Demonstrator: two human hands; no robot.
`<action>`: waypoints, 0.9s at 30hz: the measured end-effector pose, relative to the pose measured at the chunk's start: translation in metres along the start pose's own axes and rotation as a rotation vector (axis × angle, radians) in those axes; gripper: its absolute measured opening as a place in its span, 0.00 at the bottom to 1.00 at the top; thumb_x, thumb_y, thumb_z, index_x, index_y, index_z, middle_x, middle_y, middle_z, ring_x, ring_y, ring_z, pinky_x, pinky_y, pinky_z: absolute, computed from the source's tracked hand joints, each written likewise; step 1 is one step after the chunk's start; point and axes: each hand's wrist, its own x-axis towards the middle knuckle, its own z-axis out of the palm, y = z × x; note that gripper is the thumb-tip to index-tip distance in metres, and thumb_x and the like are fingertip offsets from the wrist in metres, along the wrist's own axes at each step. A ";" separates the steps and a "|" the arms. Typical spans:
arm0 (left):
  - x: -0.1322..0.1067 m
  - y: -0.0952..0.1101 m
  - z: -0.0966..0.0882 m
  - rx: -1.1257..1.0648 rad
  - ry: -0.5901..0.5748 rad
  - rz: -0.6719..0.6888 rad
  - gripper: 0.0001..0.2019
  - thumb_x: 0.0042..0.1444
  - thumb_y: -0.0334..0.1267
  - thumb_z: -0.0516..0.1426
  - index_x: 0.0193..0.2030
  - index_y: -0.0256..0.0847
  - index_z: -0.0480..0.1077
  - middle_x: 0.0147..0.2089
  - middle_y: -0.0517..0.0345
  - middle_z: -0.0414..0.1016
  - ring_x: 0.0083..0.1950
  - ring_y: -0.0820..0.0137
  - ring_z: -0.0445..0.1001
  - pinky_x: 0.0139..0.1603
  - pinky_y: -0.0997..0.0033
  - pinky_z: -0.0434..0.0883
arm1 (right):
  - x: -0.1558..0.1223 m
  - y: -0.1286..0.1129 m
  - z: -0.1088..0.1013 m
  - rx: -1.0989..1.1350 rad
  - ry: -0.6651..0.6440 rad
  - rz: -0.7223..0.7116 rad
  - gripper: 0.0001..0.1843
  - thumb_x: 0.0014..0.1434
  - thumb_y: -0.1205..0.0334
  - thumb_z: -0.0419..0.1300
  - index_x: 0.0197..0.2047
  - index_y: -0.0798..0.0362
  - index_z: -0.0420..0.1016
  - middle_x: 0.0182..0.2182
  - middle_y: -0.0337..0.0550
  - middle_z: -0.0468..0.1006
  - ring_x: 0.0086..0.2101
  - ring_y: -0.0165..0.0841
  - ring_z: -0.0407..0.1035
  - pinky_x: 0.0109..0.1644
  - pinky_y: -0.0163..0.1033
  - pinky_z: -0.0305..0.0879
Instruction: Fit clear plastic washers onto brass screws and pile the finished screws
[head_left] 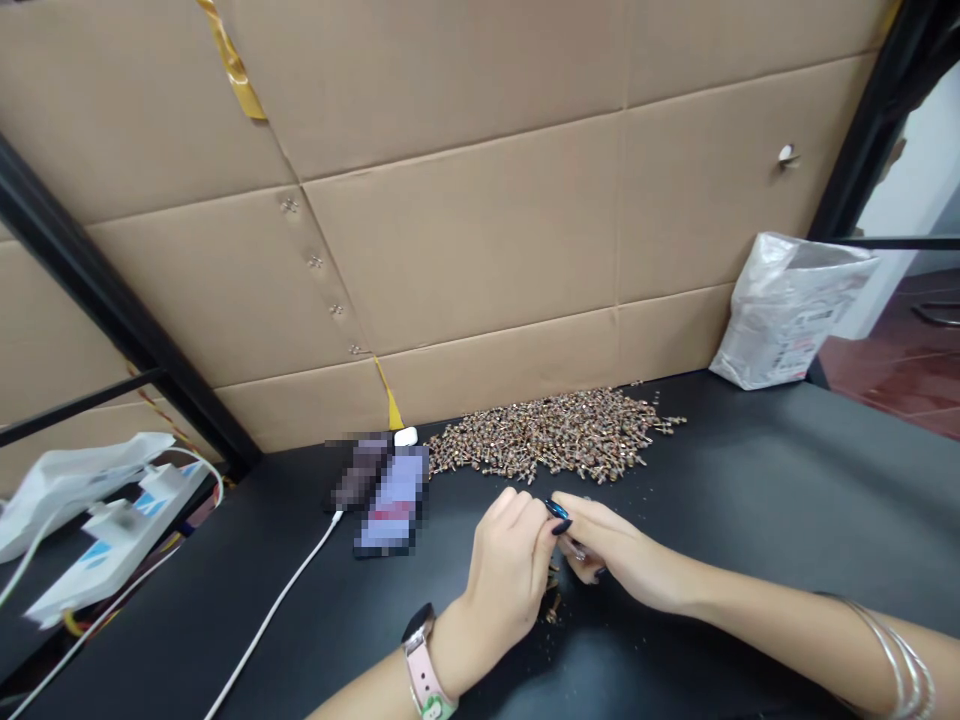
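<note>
- The pile of small metal pieces (555, 430) is located on the far part of the table (765, 510), just in front of the cardboard panel (465, 250).
- A few loose pieces (553, 605) are located on the near side, partly hidden by the left hand (506, 565).
- The left hand is held with the fingers curled and the thumb toward the right hand (626, 555); whether anything is gripped cannot be told.
- The right hand is held narrow, thumb over fingers; a small glinting item (576, 549) is partly visible there, but its form and the firmness of the grip cannot be determined.
- Each piece is judged to be light and stiff, with low risk of breakage; the pile as a whole is judged to be heavier and loose.
- Smooth surfaces are to be expected, so slipping or rolling should be allowed for.
- Each piece is best taken by its slender shank, between thumb and forefinger tips.
- Interlocked pieces should be separated singly, from the near edge of the pile, where scattered ends are exposed.
</note>
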 end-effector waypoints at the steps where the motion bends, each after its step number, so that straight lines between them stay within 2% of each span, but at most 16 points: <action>1: 0.000 0.000 0.001 -0.020 0.007 -0.008 0.16 0.66 0.35 0.39 0.26 0.40 0.57 0.27 0.58 0.61 0.30 0.70 0.57 0.30 0.68 0.57 | -0.001 -0.002 -0.002 -0.083 -0.002 -0.031 0.19 0.61 0.45 0.49 0.28 0.51 0.55 0.23 0.33 0.56 0.23 0.26 0.51 0.27 0.32 0.54; 5: 0.000 -0.001 0.003 -0.119 0.018 -0.044 0.16 0.66 0.35 0.39 0.26 0.40 0.56 0.27 0.59 0.61 0.30 0.71 0.58 0.31 0.69 0.57 | -0.002 -0.011 -0.009 -0.518 -0.004 -0.236 0.17 0.65 0.49 0.43 0.32 0.51 0.59 0.29 0.38 0.61 0.30 0.30 0.54 0.36 0.37 0.58; 8: 0.000 0.002 0.003 -0.215 0.016 -0.098 0.15 0.66 0.36 0.40 0.27 0.40 0.55 0.27 0.60 0.60 0.30 0.72 0.58 0.31 0.70 0.58 | 0.000 -0.015 -0.012 -0.679 -0.049 -0.364 0.17 0.66 0.52 0.39 0.33 0.51 0.58 0.31 0.40 0.62 0.31 0.32 0.55 0.38 0.39 0.58; 13: -0.001 0.013 -0.001 -0.369 -0.020 -0.206 0.15 0.67 0.37 0.38 0.28 0.41 0.55 0.28 0.61 0.61 0.31 0.73 0.60 0.34 0.71 0.59 | 0.002 -0.016 -0.011 -0.734 -0.091 -0.456 0.15 0.67 0.56 0.37 0.35 0.52 0.58 0.32 0.43 0.62 0.32 0.34 0.56 0.39 0.41 0.58; 18: -0.002 0.009 -0.005 -0.132 -0.025 -0.153 0.12 0.65 0.39 0.40 0.32 0.41 0.56 0.32 0.58 0.62 0.33 0.70 0.59 0.34 0.68 0.58 | -0.001 -0.007 -0.004 -0.650 0.035 -0.398 0.16 0.67 0.54 0.38 0.35 0.51 0.61 0.31 0.42 0.64 0.31 0.34 0.57 0.37 0.40 0.58; 20: -0.002 0.006 -0.004 -0.106 -0.021 -0.114 0.11 0.65 0.38 0.40 0.33 0.41 0.56 0.33 0.57 0.62 0.33 0.69 0.59 0.35 0.68 0.58 | -0.003 -0.002 -0.002 -0.621 0.085 -0.373 0.15 0.66 0.53 0.40 0.35 0.50 0.62 0.29 0.41 0.63 0.31 0.34 0.57 0.36 0.39 0.58; 23: -0.001 0.006 -0.003 -0.249 -0.002 -0.105 0.12 0.65 0.37 0.38 0.31 0.41 0.55 0.32 0.58 0.61 0.33 0.70 0.59 0.34 0.69 0.58 | -0.006 0.001 -0.001 -0.633 0.115 -0.378 0.15 0.66 0.53 0.41 0.35 0.49 0.62 0.28 0.40 0.63 0.30 0.34 0.57 0.36 0.39 0.58; 27: 0.001 0.015 -0.002 -0.455 0.014 -0.240 0.14 0.66 0.39 0.39 0.31 0.40 0.56 0.30 0.60 0.61 0.32 0.72 0.60 0.35 0.71 0.59 | -0.002 -0.003 -0.003 -0.706 0.049 -0.434 0.13 0.67 0.57 0.39 0.36 0.51 0.60 0.31 0.42 0.64 0.31 0.34 0.57 0.37 0.39 0.59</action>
